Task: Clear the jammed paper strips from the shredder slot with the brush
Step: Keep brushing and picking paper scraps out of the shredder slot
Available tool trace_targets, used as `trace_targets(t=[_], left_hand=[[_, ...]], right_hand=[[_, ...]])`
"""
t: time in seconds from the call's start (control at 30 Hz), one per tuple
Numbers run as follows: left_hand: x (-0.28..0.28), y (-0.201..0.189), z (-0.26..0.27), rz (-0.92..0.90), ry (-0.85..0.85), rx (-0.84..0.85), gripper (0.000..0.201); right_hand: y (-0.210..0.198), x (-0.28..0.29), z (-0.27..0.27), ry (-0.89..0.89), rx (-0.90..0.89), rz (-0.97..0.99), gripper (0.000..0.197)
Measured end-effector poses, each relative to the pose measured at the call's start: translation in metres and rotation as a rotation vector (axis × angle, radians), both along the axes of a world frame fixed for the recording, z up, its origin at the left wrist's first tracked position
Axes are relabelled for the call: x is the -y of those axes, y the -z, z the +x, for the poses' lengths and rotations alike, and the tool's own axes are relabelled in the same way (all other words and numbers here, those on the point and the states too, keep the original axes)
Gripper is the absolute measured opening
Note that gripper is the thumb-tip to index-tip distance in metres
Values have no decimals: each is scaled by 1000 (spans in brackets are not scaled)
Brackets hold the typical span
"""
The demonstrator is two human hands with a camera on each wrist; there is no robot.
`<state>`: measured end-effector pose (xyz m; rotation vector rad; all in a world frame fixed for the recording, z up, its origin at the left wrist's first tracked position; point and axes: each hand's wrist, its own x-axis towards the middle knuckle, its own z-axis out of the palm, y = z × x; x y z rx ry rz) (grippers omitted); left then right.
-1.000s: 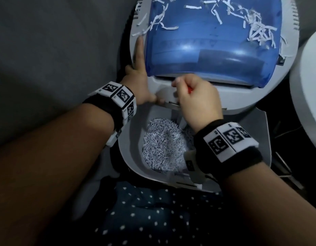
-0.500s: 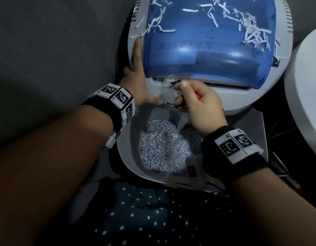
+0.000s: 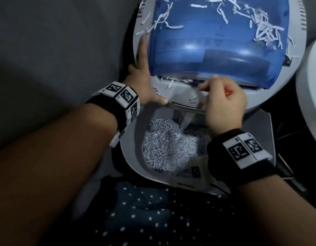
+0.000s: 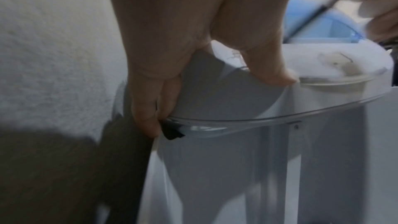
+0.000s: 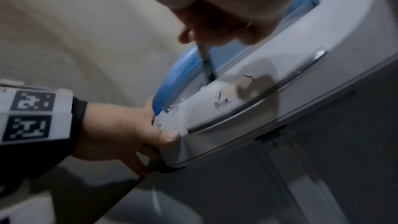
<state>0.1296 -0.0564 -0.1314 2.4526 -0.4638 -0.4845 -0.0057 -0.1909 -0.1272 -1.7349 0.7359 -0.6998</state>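
Two hands are at work on my feed, and I read them from the near edge outward. Nearest is the bin, with a heap of shredded paper inside it. Just beyond, my right hand is clenched round the brush; a bit of red handle shows between the fingers, and the thin dark shaft runs out past them. My left hand clamps the left edge of the shredder head, thumb on the near lip, other fingers curled under the rim in the left wrist view, one finger lying straight along the side of the blue cover.

What matters for the coming stroke: the slot lies just far of the right hand, under the near edge of the blue cover, and its long axis runs left to right. Jammed paper strips poke out of it toward its left part, between the two hands. The brush tip meets the slot line right of those strips, so I judge the sweep should run leftward along the slot. The right hand is the nearer working hand; the left only steadies. Farther off, loose strips lie scattered over the blue cover.
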Motion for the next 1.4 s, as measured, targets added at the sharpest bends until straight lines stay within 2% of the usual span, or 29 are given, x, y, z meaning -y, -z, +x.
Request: trace_targets(t=[0.03,0.1,0.17,0.23,0.3,0.37,0.4,0.43,0.5,0.57,0.63,0.77,0.83,0.9,0.97,1.07,1.13,1.17,1.2,1.27,1.33,1.4], left_hand=[[-1,0,0,-3,0,-3,164],[-2,0,0,-14,3,3,163],[-2,-1,0,-17,9,8,163],[-1,-2,0,-14,15,9,163],[-1,-1,1,-11,14,4,163],[-1,0,2,0,15,0,164],[-1,1,3,2,16,-3,165],[-1,2,4,3,16,-4,165],[-1,4,5,7,18,7,165],[0,5,7,13,26,17,166],[1,4,6,14,28,17,165],[1,5,7,32,26,30,164],[0,5,7,35,33,35,165],[1,5,7,28,29,23,166],[1,6,7,7,11,9,166],[0,7,6,-20,3,-13,164],[0,5,5,-7,11,-9,164],[-1,4,5,-4,15,-5,164],[-1,3,4,-8,21,-3,164],[-1,3,4,-14,22,-2,164],[-1,3,5,-17,8,-18,163],[-1,3,5,-12,9,-17,163]], right_hand=[[2,3,1,49,-27,-70,37],[5,-5,9,-77,-157,-156,38],[11,-18,15,-312,-180,-113,34],[12,-18,12,-393,-95,-23,27],[7,-5,3,-255,-7,37,30],[8,8,-1,-48,31,-32,34],[9,10,0,-9,6,-69,34],[9,7,2,-43,-51,-100,34],[11,-6,6,-225,-118,-81,30],[5,-15,9,-322,-3,68,30],[-2,-14,10,-298,84,155,29],[2,-10,14,-268,46,120,15],[1,-11,16,-214,32,14,19],[-9,-13,16,-182,92,-98,28],[-16,-18,20,-261,159,-175,26],[-11,-24,24,-374,-24,-321,29],[-7,-16,23,-279,-166,-407,41],[-7,-10,22,-201,-178,-422,43],[-10,-5,21,-128,-144,-407,43],[-14,-3,20,-71,37,-292,36],[-14,-12,20,-177,113,-173,29],[-6,-18,21,-324,-67,-233,24]])
